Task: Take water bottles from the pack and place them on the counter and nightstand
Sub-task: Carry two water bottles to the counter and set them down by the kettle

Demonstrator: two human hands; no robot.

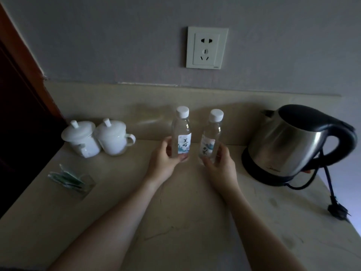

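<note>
Two clear water bottles with white caps and printed labels stand upright side by side near the back of the beige counter point(175, 222). My left hand point(163, 162) is wrapped around the base of the left bottle point(181, 132). My right hand point(219, 163) grips the base of the right bottle point(212, 136). Both bottles look to be at counter level; whether their bottoms touch it is hidden by my fingers. The pack is out of view.
Two white lidded cups point(97, 138) stand at the back left. A clear tray of green sachets point(71, 178) lies at the left. A steel kettle point(295, 143) on its base stands at the right, with cord and plug point(337, 210) trailing. A wall socket point(207, 47) is above.
</note>
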